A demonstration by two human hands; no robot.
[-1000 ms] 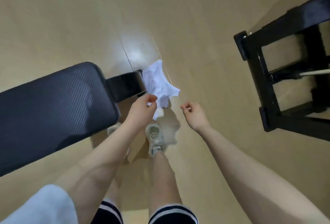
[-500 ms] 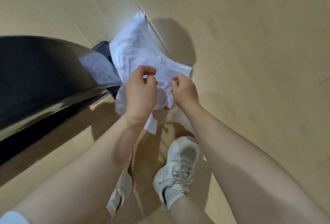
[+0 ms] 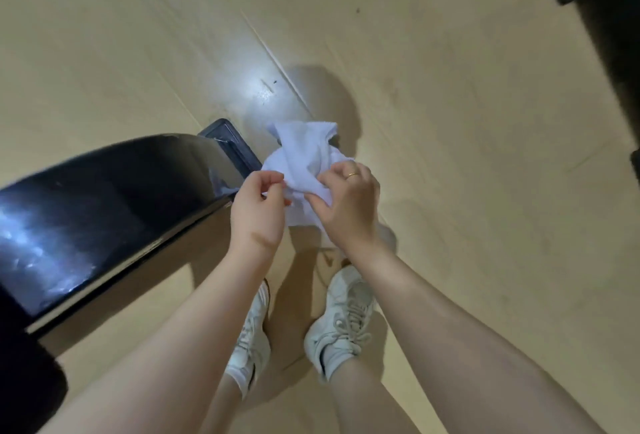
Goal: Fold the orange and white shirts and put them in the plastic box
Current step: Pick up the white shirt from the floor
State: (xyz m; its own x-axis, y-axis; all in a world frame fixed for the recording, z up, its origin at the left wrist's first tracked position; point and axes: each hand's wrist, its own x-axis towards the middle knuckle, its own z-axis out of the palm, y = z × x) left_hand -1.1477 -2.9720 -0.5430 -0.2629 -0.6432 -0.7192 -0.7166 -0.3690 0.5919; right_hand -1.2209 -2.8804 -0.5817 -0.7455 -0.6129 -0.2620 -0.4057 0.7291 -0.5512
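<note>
You now hold the white shirt (image 3: 304, 163) bunched in the air above your shoes (image 3: 341, 322), right of the black bench (image 3: 114, 212). Your left hand (image 3: 258, 208) pinches its near edge; your right hand (image 3: 349, 205) closes over the cloth. Half a second ago it hung wider, so you are gathering it, with folding unfinished. No plastic box is in view.

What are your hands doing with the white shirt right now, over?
Left hand and right hand both gripping white shirt, bunched, held above floor. Black bench at left. Box not in view.
</note>
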